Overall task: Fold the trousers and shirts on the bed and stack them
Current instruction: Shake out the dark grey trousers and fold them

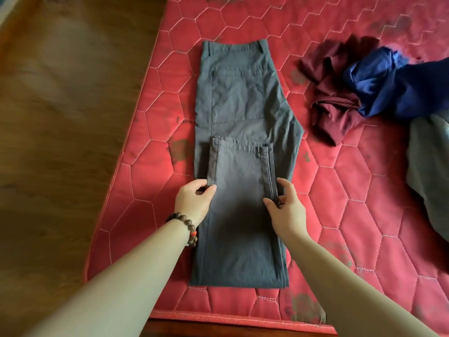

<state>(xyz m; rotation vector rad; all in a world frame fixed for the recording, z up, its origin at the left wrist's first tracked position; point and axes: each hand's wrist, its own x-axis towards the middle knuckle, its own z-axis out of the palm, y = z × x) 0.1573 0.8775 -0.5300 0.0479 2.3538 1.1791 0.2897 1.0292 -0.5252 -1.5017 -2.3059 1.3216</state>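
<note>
Grey trousers (239,98) lie lengthwise on the red quilted mattress (155,181), waistband at the far end. Their legs are folded back, so the hems lie across the thigh area at mid-length. My left hand (194,201), with a bead bracelet on the wrist, pinches the left edge of the folded-back legs. My right hand (285,206) pinches the right edge at about the same height. To the right, a crumpled maroon garment (330,113) and a crumpled blue garment (393,86) lie in a loose pile.
Another grey-green garment (427,171) lies bunched at the right edge of the view. The wooden floor (60,117) runs along the mattress's left side, and the mattress's near edge is just below the trousers' fold.
</note>
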